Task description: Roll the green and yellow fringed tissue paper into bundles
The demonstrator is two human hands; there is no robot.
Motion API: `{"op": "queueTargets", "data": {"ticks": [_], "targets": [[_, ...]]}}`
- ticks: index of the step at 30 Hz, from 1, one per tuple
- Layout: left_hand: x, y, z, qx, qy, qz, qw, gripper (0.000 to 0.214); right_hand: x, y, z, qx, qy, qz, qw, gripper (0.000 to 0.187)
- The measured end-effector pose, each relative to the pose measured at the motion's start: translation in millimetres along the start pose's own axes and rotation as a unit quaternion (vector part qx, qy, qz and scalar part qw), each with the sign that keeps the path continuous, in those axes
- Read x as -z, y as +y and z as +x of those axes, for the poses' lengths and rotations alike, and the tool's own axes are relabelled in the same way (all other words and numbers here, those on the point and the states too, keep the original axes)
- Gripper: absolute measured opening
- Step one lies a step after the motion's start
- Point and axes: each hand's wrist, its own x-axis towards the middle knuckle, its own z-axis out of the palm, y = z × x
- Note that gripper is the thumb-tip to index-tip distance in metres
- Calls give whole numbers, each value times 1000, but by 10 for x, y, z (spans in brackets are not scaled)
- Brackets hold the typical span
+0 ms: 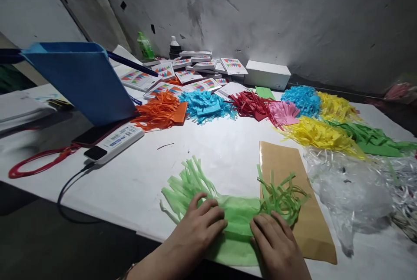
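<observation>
Both your left hand [204, 222] and your right hand [274, 238] rest palm-down, half curled, on the green fringed paper [240, 212] at the frame's bottom centre; whether they pinch it, I cannot tell; press evenly, keeping the strands [185, 191] untangled

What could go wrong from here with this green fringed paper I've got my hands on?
The strips at the right end of the green paper lie in a tangle beside your right hand, so they might knot or tear if pulled. That end also overlaps the brown sheet, which could get dragged along. Off to the left, the dark cable from the white device loops past the table edge and might get snagged.
</observation>
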Motion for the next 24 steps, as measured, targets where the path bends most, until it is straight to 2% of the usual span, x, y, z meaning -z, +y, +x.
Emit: {"op": "queueTargets", "data": {"ticks": [4, 7, 9, 11, 13, 15, 16, 18, 21, 24], "targets": [[47, 9, 42, 95, -33, -2, 995, 23, 57, -44, 153, -108, -69, 5, 992, 26], [62, -5, 142, 167, -73, 40, 982, 21, 67, -45, 312, -161, -116, -77, 977, 25], [55, -12, 206, 192, -110, 67, 973, 19, 55, -44, 378, -160, -113, -131, 972, 18], [43, -12, 250, 200, -136, 84, 967, 19, 34, -53, 405, -123, -70, -103, 984, 16], [34, -8, 263, 201, -142, 93, 965, 19, 13, -67, 403, -66, -36, -28, 997, 23], [30, -6, 242, 199, -128, 88, 968, 10, 2, -75, 389, -18, -44, 20, 999, 32], [28, -5, 223, 187, -109, 81, 973, 2, 2, -76, 383, -10, -53, 25, 998, 33], [20, -5, 177, 136, -60, 64, 987, 19, 11, -77, 383, -18, -55, 33, 998, 29], [-10, 4, 134, 48, -4, 41, 998, 17, 13, -103, 416, -41, -38, 63, 996, 18], [-42, 18, 141, 27, 27, 16, 999, 25, -19, -143, 443, -5, -44, 36, 998, 28]]}}
